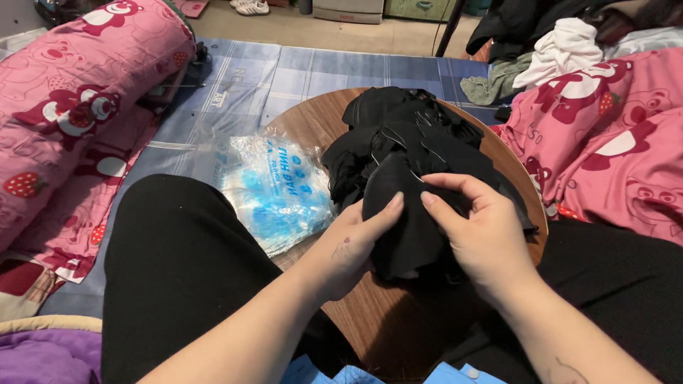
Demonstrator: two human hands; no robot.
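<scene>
Both my hands grip one black fabric piece (405, 213) over a round wooden table (306, 124). My left hand (352, 245) holds its left edge from below, thumb on top. From the right, my right hand (477, 227) pinches its upper edge with curled fingers. Behind it on the table lies a pile of several more black fabric pieces (405, 131), some with thin white lines along the edges.
A clear plastic bag with blue print (274, 188) hangs off the table's left edge onto a blue checked mat (284, 67). Pink cartoon-print bedding lies at left (78, 99) and right (612, 135). White and grey clothes (562, 46) are heaped at back right. My black-trousered legs (178, 263) flank the table.
</scene>
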